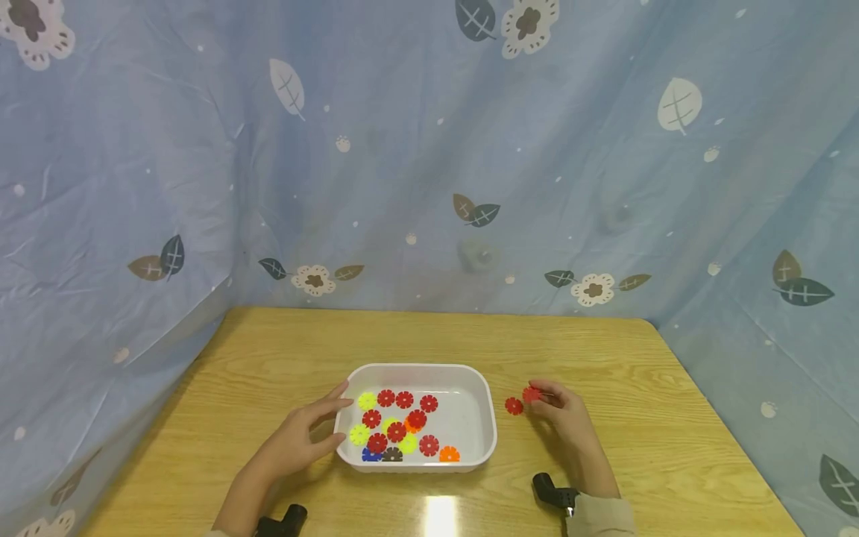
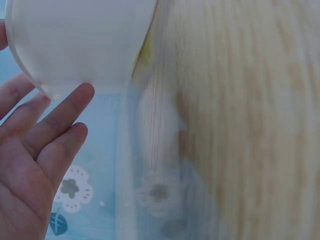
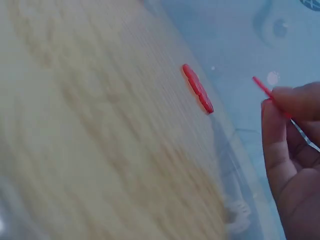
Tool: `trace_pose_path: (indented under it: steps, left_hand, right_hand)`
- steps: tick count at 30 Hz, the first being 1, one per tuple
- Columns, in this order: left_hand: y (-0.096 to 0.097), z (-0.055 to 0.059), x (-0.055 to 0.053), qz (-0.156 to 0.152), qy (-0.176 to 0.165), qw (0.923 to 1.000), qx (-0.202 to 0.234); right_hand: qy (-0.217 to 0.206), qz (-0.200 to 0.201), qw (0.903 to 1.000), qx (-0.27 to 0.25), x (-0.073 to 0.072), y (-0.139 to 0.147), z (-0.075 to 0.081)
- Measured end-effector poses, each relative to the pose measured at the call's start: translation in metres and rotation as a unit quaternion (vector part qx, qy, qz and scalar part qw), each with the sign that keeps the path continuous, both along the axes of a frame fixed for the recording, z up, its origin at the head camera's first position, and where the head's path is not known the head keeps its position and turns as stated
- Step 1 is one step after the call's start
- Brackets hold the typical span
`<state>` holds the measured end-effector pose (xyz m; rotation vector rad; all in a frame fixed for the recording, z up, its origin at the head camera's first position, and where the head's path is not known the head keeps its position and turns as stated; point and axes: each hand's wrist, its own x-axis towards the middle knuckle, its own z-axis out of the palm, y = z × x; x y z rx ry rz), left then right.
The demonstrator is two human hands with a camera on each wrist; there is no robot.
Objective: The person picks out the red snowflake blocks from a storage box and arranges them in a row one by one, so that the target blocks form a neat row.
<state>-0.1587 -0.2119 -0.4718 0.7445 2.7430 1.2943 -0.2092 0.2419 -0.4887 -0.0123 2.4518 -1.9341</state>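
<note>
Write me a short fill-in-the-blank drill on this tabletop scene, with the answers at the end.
1. The right hand pinches a round, notched plastic disc coloured ____.
2. The left hand is at the rim of a rectangular plastic tray coloured ____.
3. Outside the tray, the number of discs lying on the light-brown wooden table is ____.
4. The leaf-and-flower-patterned cloth behind the table has a background coloured ____.

Missing words: red; white; one; blue.

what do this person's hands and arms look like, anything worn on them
The left hand and right hand are bare. A beige sleeve shows on the right arm, only a pale sliver of cuff on the left. Black, bent fittings sit by both wrists.
</note>
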Motion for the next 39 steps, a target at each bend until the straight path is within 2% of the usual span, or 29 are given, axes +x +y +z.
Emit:
trace_pose_path:
  steps: [4,9,15,24,28,32,36,39]
  left_hand:
    - [0.000,-0.001,0.001,0.002,-0.004,1.0000,0.004]
    - [0.001,-0.001,0.000,0.001,-0.009,0.9999,0.015]
    - [0.001,-0.001,0.001,0.000,-0.006,0.9998,0.017]
    - [0.000,-0.001,0.000,0.000,-0.006,0.9998,0.019]
    - [0.000,-0.002,-0.001,-0.002,-0.005,0.9998,0.020]
    - [0.000,-0.002,-0.001,-0.005,0.002,0.9998,0.019]
    - [0.000,-0.001,-0.001,-0.007,0.002,0.9998,0.019]
    - [0.000,-0.001,-0.001,-0.005,-0.001,0.9998,0.021]
  right_hand:
    - [-0.003,-0.008,0.9999,0.014,0.000,0.003,-0.006]
    - [-0.009,-0.019,0.9968,0.077,0.000,0.005,-0.011]
    - [-0.002,-0.022,0.9894,0.143,-0.001,0.004,-0.015]
    - [0.039,-0.030,0.9741,0.221,-0.001,0.001,-0.017]
    - [0.046,-0.025,0.9721,0.229,-0.001,0.001,-0.017]
    - [0.048,-0.030,0.9744,0.218,-0.001,0.001,-0.015]
    - [0.049,-0.036,0.9808,0.185,0.000,0.000,-0.010]
    - [0.060,-0.023,0.9865,0.151,0.001,-0.003,-0.005]
